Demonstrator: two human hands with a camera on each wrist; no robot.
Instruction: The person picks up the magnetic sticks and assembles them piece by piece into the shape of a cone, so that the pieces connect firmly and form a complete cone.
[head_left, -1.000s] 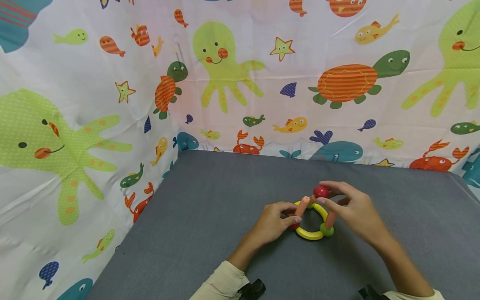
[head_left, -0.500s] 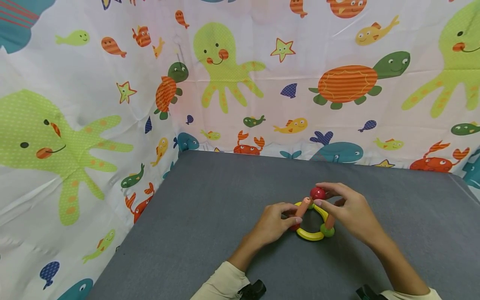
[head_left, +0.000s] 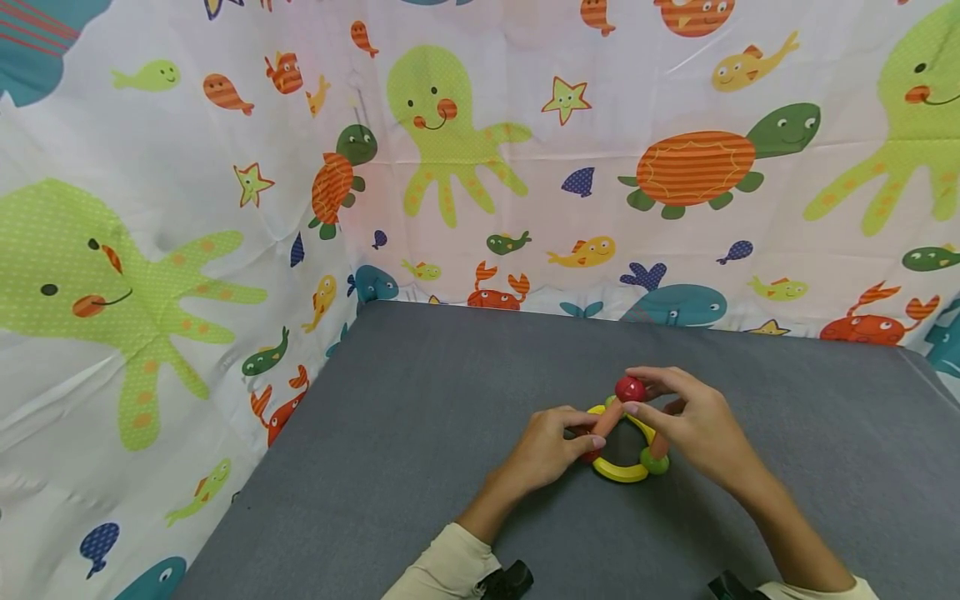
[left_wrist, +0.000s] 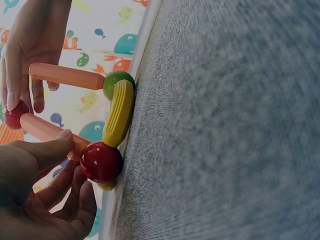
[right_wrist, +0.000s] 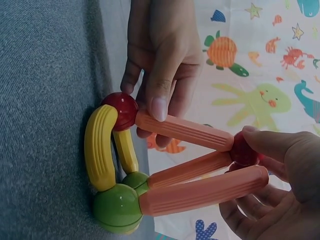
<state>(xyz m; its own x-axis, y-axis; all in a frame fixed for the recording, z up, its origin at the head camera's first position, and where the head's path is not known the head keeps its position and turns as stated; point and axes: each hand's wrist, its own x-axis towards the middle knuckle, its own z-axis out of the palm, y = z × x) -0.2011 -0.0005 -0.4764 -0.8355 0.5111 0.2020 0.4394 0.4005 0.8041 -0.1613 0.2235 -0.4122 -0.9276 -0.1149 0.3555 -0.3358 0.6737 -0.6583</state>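
My right hand (head_left: 693, 421) pinches a red ball (head_left: 630, 389) of a ball-and-stick building toy. In the right wrist view, the ball (right_wrist: 244, 149) sits at the upper ends of two orange sticks (right_wrist: 185, 132). With thumb and fingers, my left hand (head_left: 551, 446) grips one of these sticks low down, beside a lower red ball (left_wrist: 101, 162). Curved yellow rods (head_left: 619, 472) form a ring at the base, joined by that ball and two green balls (right_wrist: 117, 207). A third orange stick (right_wrist: 205, 190) leans up from the nearer green ball, its top end free.
The toy stands on a grey tabletop (head_left: 420, 400). Behind it and to the left hangs a white curtain (head_left: 480, 92) printed with sea animals. Dark wrist cameras (head_left: 508, 579) sit at both cuffs.
My right hand has moved left and slightly down with the red ball, which now meets the top of the stick in my left hand. The left hand has barely moved.
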